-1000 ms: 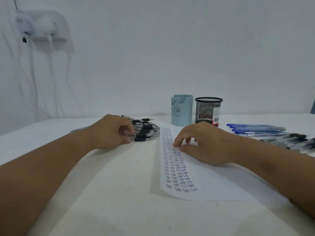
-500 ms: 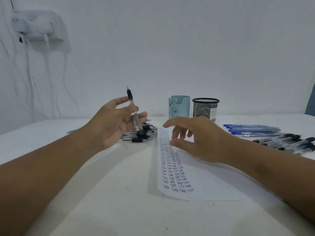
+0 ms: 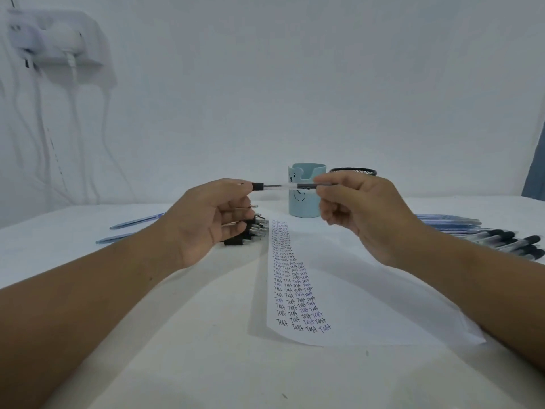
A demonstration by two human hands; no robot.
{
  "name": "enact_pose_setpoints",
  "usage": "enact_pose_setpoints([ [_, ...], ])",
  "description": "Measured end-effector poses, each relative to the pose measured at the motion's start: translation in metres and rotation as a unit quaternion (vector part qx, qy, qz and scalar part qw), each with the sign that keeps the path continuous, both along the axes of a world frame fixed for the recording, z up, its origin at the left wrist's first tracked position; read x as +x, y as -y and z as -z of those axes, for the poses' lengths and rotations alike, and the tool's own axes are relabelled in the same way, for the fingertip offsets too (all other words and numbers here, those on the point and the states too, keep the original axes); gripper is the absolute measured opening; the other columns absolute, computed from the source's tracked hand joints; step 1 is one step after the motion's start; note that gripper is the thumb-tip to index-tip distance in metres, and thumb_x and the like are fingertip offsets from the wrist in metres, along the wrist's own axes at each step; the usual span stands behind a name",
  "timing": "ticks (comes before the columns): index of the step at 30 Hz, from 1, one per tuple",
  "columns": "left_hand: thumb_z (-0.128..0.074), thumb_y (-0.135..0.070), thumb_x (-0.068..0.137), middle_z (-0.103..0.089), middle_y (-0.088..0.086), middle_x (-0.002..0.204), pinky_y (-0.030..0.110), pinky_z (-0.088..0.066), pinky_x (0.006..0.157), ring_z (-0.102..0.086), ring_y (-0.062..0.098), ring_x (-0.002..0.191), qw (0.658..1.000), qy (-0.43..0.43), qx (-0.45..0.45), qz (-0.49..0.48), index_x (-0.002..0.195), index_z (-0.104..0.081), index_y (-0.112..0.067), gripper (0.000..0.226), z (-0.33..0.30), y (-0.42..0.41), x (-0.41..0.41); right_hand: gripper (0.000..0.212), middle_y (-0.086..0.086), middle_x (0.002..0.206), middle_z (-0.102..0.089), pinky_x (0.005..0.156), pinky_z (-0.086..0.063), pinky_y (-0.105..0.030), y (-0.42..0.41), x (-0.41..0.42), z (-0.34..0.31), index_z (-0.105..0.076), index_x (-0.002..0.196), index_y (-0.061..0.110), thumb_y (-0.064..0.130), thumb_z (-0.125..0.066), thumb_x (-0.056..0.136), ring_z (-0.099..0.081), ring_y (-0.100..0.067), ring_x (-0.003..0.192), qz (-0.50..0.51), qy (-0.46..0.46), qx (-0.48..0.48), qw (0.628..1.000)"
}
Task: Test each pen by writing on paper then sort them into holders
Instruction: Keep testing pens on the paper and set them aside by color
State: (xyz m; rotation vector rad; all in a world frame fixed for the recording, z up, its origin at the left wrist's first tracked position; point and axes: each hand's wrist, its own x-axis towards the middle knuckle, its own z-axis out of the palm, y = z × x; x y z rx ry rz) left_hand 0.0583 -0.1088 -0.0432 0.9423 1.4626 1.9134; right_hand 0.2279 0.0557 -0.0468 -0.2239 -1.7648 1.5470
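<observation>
- Pen (image 3: 287, 186): held level above the counter (image 3: 182, 343), just in front of the far blue holder (image 3: 306, 205). Half a second ago it stood nearly upright in the left hand (image 3: 206, 219) alone; now both hands share it, one at each end.
- Left hand: thumb and forefinger pinch the black end piece at the left of the pen; the other fingers curl loosely below and hold nothing else.
- Right hand (image 3: 356, 214): has lifted off the paper (image 3: 354, 308) and now pinches the right end of the pen, where a dark grip section meets the fingertips.
- Meaning for the task: the two-ended hold suggests the black end piece is a cap about to be pulled off, so that the pen can pass to the right hand for writing. Whether the cap is already loose cannot be told.
- Look of the pen: slim, with a clear barrel in the middle showing a thin dark ink tube, and black parts at both ends. The tip is hidden.
- Paper: lies on the counter, near and slightly right, with columns of the word "Test" down its left part; free space remains to the right.
- Untested pile (image 3: 250, 231): black-capped pens lying on the counter just behind the left hand.
- Pens at the right (image 3: 501, 240): blue and black ones lie in rows on the counter.
- Mesh holder (image 3: 354, 171): only its rim shows behind the right hand; no pens are visible standing in either holder.
</observation>
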Motion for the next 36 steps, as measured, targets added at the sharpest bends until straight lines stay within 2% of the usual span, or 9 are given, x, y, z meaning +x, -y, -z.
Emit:
enact_pose_setpoints([
  [4,-0.079,-0.014,0.081,-0.072,0.008,0.079,0.026,-0.053,0.064,-0.066,0.019,0.072,0.987,-0.141,-0.067,-0.024,0.078,-0.074,-0.014,0.005,0.008,-0.003,0.006,0.024,-0.005,0.074,-0.067,0.058,-0.054,-0.025,0.002,0.002,-0.007,-0.069,0.102,0.011,0.031,-0.062,0.090,-0.061,-0.018,0.058,-0.102,-0.005,-0.151,0.983],
  [8,-0.072,-0.009,0.088,-0.075,0.009,0.081,0.024,-0.053,0.067,-0.067,0.015,0.072,0.981,-0.178,-0.072,-0.021,0.086,-0.076,-0.009,0.005,0.012,-0.007,0.014,0.047,-0.013,0.084,-0.074,0.053,-0.056,-0.027,0.001,0.007,-0.012,-0.070,0.111,0.013,0.046,-0.038,0.103,-0.067,-0.023,0.057,-0.182,0.023,-0.214,0.959],
  [15,-0.073,-0.006,0.085,-0.073,0.013,0.078,0.030,-0.054,0.075,-0.063,0.022,0.075,0.982,-0.179,-0.052,-0.029,0.080,-0.077,-0.008,0.008,0.014,-0.005,0.015,0.037,-0.021,0.086,-0.074,0.057,-0.059,-0.029,0.000,0.008,-0.011,-0.069,0.100,0.012,0.031,-0.038,0.103,-0.070,-0.025,0.062,-0.207,0.018,-0.220,0.953],
  [21,-0.075,-0.013,0.087,-0.077,0.011,0.084,0.049,-0.052,0.094,-0.065,0.025,0.083,0.976,-0.206,-0.050,-0.043,0.082,-0.079,-0.012,0.006,0.013,-0.011,0.025,0.072,-0.014,0.084,-0.070,0.062,-0.056,-0.032,0.003,0.001,-0.005,-0.066,0.113,0.010,0.071,-0.047,0.080,-0.065,-0.027,0.063,-0.192,0.036,-0.151,0.969],
  [24,-0.075,-0.018,0.088,-0.079,0.004,0.092,0.035,-0.050,0.092,-0.070,0.019,0.093,0.964,-0.252,-0.088,-0.015,0.094,-0.078,-0.017,0.007,0.015,-0.010,0.021,0.033,-0.005,0.071,-0.057,0.057,-0.051,-0.025,0.006,-0.007,0.002,-0.060,0.092,0.011,0.035,-0.075,0.075,-0.056,-0.016,0.054,-0.118,0.041,-0.078,0.989],
  [28,-0.078,-0.038,0.083,-0.073,-0.021,0.101,0.015,-0.049,0.083,-0.066,0.004,0.096,0.892,-0.414,-0.178,-0.023,0.108,-0.073,-0.035,0.026,0.019,-0.004,0.003,0.036,-0.008,0.067,-0.047,0.044,-0.036,-0.022,-0.008,-0.014,0.009,-0.045,0.077,0.015,-0.010,-0.070,0.081,-0.036,-0.014,0.044,-0.002,0.017,-0.113,0.993],
  [32,-0.075,-0.071,0.064,-0.063,-0.034,0.100,0.023,-0.047,0.094,-0.059,-0.004,0.100,0.806,-0.529,-0.268,-0.001,0.097,-0.073,-0.051,0.039,0.022,-0.002,-0.007,0.005,-0.013,0.067,-0.055,0.045,-0.041,-0.025,-0.010,-0.014,0.011,-0.062,0.089,0.005,0.008,-0.059,0.093,-0.050,-0.022,0.048,-0.013,0.093,-0.083,0.992],
  [34,-0.069,-0.076,0.059,-0.061,-0.036,0.097,0.031,-0.048,0.098,-0.058,-0.001,0.099,0.795,-0.538,-0.279,0.018,0.095,-0.071,-0.053,0.043,0.022,-0.003,-0.008,0.018,-0.015,0.070,-0.064,0.040,-0.038,-0.024,-0.008,-0.015,0.013,-0.067,0.097,0.000,0.015,-0.057,0.095,-0.057,-0.023,0.053,-0.055,0.166,-0.052,0.983],
  [36,-0.072,-0.074,0.062,-0.061,-0.033,0.096,0.034,-0.049,0.098,-0.059,0.001,0.097,0.795,-0.539,-0.278,0.025,0.094,-0.071,-0.053,0.039,0.021,-0.005,-0.009,0.012,-0.014,0.070,-0.066,0.038,-0.031,-0.021,-0.003,-0.016,0.015,-0.067,0.083,0.002,0.011,-0.063,0.091,-0.053,-0.021,0.050,-0.061,0.207,0.001,0.976],
])
